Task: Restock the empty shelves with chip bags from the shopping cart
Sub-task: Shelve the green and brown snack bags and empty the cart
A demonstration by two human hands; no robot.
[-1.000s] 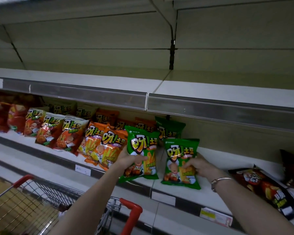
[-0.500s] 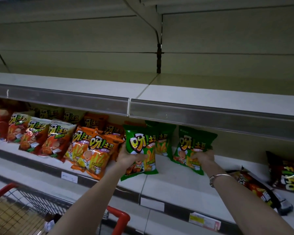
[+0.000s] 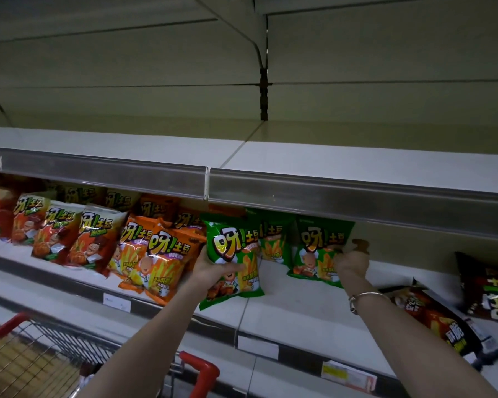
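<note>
Store shelf [image 3: 299,297], partly stocked; cart [image 3: 26,354] at 7 o'clock. Left hand [image 3: 213,271] grips a green chip bag [image 3: 230,254] low on its face; right hand [image 3: 351,262], at its 3 o'clock, pinches a second green bag [image 3: 319,248] standing on the shelf. Bags probably light, puffy, slick, crushable: hold by edges.

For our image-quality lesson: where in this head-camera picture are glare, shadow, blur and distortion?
Head view: glare glints on the front orange chip bag; deep shadow falls beneath the upper shelf rail; the dark chip bag at the right edge is smeared; the rail bows, wide-angle.
</note>
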